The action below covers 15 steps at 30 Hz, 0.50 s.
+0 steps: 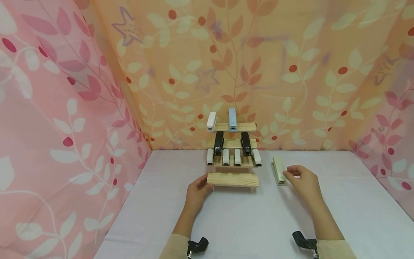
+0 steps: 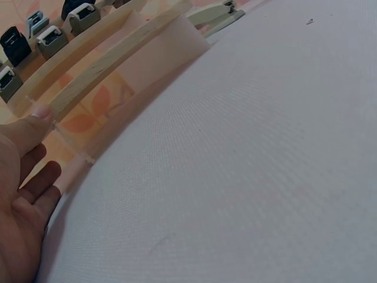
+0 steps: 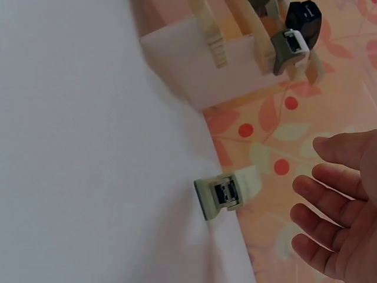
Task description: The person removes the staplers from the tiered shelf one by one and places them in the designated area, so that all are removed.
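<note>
A stepped wooden rack (image 1: 233, 180) with clear supports stands mid-table. At the left end of its lowest shelf, my left hand (image 1: 196, 194) pinches the board; the left wrist view shows the thumb (image 2: 40, 115) against the shelf end and the other fingers loosely bent below. To the right of the rack lies a pale green stapler (image 1: 278, 171) on the table. My right hand (image 1: 305, 182) hovers just right of this stapler. In the right wrist view its fingers (image 3: 324, 197) are spread, apart from the stapler (image 3: 222, 191), and hold nothing.
On the top shelf sit a white stapler (image 1: 211, 121) and a light blue stapler (image 1: 232, 119). Two black staplers, one on the left (image 1: 219, 142), one on the right (image 1: 245, 144), occupy the tier below. Several small white staplers (image 1: 225, 157) line the third tier. Patterned curtains (image 1: 181, 72) enclose the table.
</note>
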Available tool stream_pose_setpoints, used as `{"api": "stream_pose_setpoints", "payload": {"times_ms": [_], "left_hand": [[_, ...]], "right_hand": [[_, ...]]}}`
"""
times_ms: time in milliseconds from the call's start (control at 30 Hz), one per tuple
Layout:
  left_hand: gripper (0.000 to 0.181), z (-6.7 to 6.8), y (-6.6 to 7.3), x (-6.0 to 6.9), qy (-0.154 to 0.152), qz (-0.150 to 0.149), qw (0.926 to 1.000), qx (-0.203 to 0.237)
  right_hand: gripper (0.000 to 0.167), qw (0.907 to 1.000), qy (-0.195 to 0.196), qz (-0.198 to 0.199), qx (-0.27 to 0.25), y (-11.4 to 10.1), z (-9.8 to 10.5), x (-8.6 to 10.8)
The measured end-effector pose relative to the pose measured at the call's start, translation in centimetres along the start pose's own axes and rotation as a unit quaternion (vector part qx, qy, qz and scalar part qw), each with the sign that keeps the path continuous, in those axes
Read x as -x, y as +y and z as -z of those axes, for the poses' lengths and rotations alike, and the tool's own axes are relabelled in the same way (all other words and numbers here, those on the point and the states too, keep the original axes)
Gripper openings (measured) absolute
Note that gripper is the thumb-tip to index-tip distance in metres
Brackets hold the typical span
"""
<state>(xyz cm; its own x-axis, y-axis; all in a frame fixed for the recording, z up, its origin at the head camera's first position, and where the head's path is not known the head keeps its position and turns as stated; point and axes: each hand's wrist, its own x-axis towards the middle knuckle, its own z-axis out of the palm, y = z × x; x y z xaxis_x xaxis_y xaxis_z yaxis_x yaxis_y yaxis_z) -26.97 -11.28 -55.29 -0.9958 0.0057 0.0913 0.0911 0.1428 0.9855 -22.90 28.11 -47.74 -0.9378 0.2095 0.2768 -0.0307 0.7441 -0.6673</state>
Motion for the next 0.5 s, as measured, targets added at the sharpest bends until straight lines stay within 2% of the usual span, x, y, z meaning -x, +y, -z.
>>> {"api": "stream_pose_setpoints", "payload": {"times_ms": [100,267,500], "left_hand": [[0.062,0.1,0.0,0.1,0.0,0.002,1.0,-0.006],[0.061,0.2,-0.4,0.0,-0.001,-0.012,0.9999,0.001],[0.06,0.1,-0.3,-0.2,-0.002,-0.012,0.9998,0.015]], "right_hand": [[0.037,0.9996,0.016,0.023,-0.008,-1.3,0.3,0.2],[0.032,0.9973,0.039,0.055,-0.028,-3.7,0.1,0.5],[0.03,0.9906,0.051,0.115,-0.055,-6.8,-0.2,0.2]]}}
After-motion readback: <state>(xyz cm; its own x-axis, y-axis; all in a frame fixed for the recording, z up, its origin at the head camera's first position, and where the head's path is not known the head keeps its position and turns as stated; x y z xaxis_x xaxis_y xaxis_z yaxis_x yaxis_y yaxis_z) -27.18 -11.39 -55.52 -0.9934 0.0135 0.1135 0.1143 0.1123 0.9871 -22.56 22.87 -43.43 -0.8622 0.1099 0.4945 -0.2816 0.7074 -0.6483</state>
